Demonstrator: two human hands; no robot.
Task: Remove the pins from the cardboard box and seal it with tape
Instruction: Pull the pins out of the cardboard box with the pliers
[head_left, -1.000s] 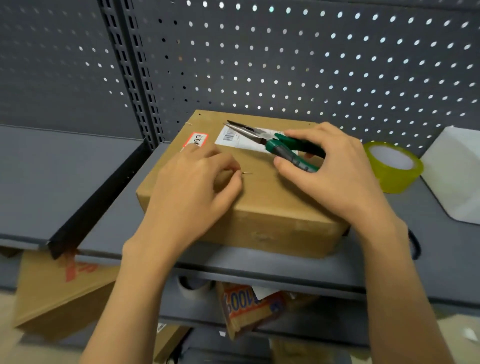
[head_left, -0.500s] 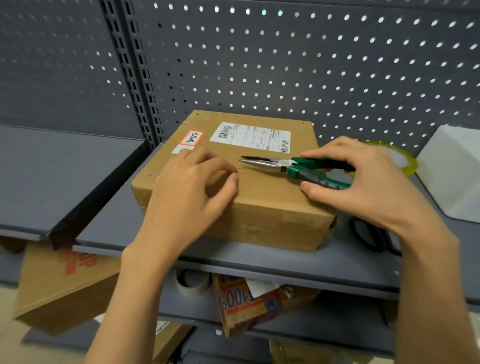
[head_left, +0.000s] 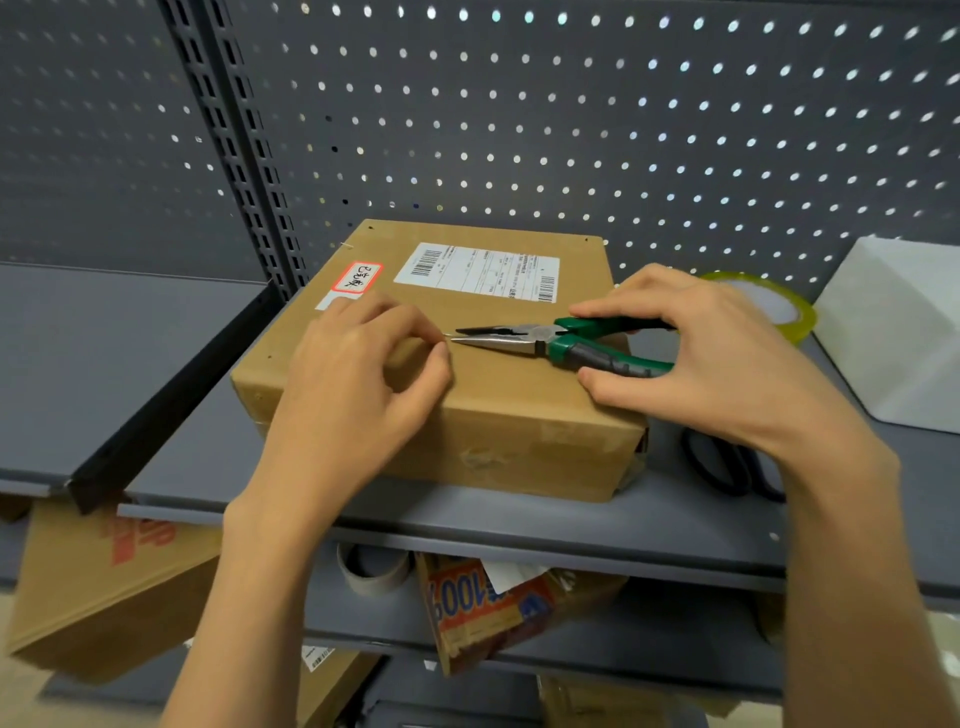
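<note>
A brown cardboard box (head_left: 498, 405) with a white shipping label and a red-edged sticker lies on the grey shelf (head_left: 519, 525). My left hand (head_left: 358, 384) rests on the box's near left part and pinches a thin metal pin (head_left: 447, 339) between thumb and forefinger. My right hand (head_left: 711, 358) grips green-handled needle-nose pliers (head_left: 550, 343). Their jaws are slightly parted and their tips touch the pin. Another pin (head_left: 347, 246) sticks out at the box's far left corner. A roll of yellow-green tape (head_left: 779, 306) sits behind my right hand.
Black scissors (head_left: 727, 467) lie on the shelf right of the box, partly under my right wrist. A white box (head_left: 893, 332) stands at the far right. A pegboard wall rises behind. Cardboard boxes and an empty tape core (head_left: 371, 569) fill the lower shelf.
My right hand swung the pliers from the shipping label down toward my left hand; the tips now meet the pin that my left fingers hold. The left hand stayed on the box.
</note>
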